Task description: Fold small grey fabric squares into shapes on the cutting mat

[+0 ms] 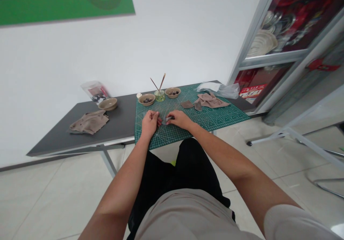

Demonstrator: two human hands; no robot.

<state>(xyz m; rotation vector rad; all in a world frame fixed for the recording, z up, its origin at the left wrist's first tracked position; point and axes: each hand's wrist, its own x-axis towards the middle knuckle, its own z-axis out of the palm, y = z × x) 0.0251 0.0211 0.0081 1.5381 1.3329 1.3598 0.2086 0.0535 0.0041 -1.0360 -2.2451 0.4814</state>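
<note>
Right now, both hands meet above the near part of a green cutting mat (pixel 212 120), and the two forearms reach forward to it. The right hand (pixel 179 120) is closed in a pinch and grasps a small grey piece (pixel 167 120), but it is too small to tell its material. This piece is just above the middle of the mat, between the two hands. The left hand (pixel 149 122) is curled, and its fingers (pixel 157 116) come very near the piece from the other side, but I cannot tell if this hand grips it too.

Behind the hands, at the far edge of the mat, are two shallow tan bowls (pixel 146 99) with small dark pieces inside. Between them stands a glass jar (pixel 159 95) of pale green liquid, with two thin sticks (pixel 158 82) leaning out of it. On the right part of the mat lie a crumpled taupe cloth (pixel 212 101) and a smaller scrap (pixel 187 104), and a clear plastic bag (pixel 219 89) is just beyond them.

The mat rests on a dark grey counter (pixel 120 125). Left of the mat, this counter carries a third bowl (pixel 107 104), a second taupe cloth (pixel 90 121) and a clear bag of dark pieces (pixel 94 92).
</note>
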